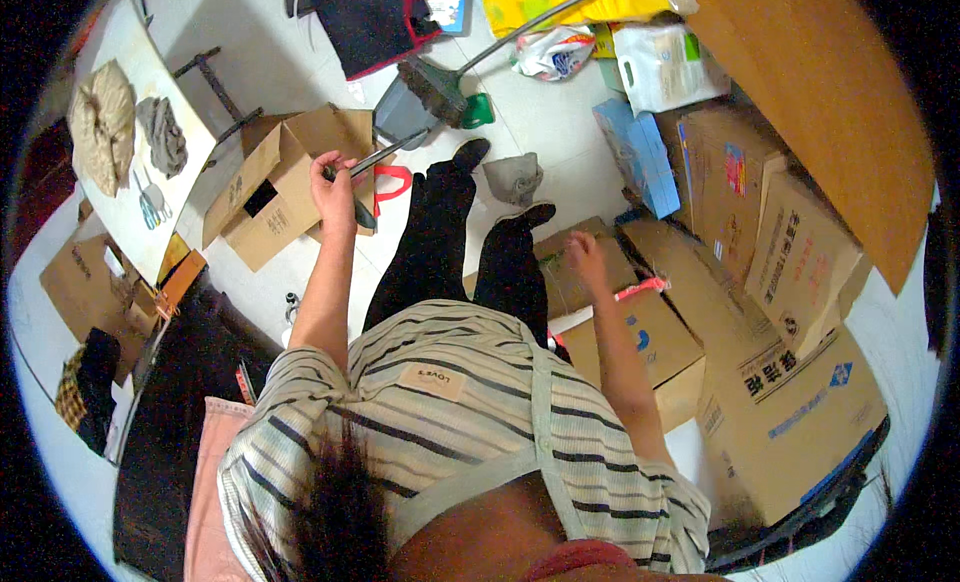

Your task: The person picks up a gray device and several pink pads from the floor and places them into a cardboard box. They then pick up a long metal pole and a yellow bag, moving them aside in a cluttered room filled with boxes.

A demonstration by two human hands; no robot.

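Observation:
My left hand (336, 182) is wrapped round a metal handle (385, 153) that runs toward the grey dustpan (398, 116). A dark broom head (430, 90) rests over the dustpan, its long metal pole (540, 20) reaching to the upper right. My right hand (587, 257) hangs over stacked cardboard boxes (634, 344), fingers apart and holding nothing visible. A crumpled grey object (515, 180) lies on the tiled floor between the dustpan and my right foot. An open cardboard box (265, 222) stands beside my left hand, partly behind it, near a red strap (398, 181).
A white table (127, 222) with bundles and scissors stands left. Dark clothing (350, 27), plastic bags (660, 67) and a yellow package (535, 0) lie at the back. Cardboard sheets (790, 412), a blue box (635, 157) and a wooden board (830, 142) fill the right side.

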